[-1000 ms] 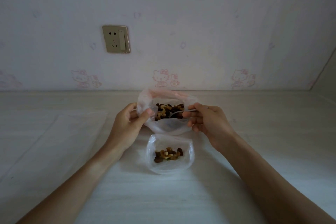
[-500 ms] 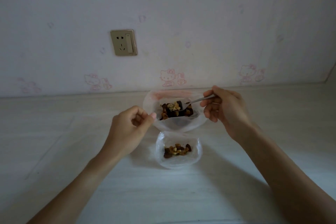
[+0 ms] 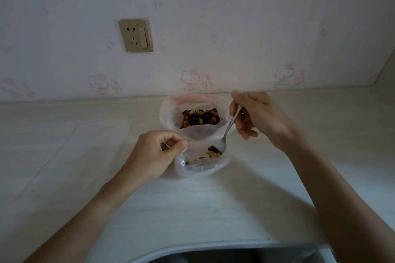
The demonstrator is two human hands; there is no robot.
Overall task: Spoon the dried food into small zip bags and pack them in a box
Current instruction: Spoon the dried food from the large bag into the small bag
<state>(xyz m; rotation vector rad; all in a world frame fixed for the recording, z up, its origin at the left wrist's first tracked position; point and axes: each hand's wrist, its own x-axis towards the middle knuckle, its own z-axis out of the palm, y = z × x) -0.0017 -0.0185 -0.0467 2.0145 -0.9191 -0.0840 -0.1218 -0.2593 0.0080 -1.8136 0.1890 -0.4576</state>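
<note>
Tipping risk: right hand (image 3: 254, 115) grips loaded spoon (image 3: 227, 132) over small zip bag (image 3: 201, 162); left hand (image 3: 158, 153) pinches its 9 o'clock rim; slack mouth could spill food onto surface (image 3: 192, 209).

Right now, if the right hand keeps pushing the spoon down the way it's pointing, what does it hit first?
The right hand angles the spoon down into the small bag. Its bowl would probably first meet the dried food lying in that bag, then the bag's bottom on the table; depth is hard to judge.
</note>
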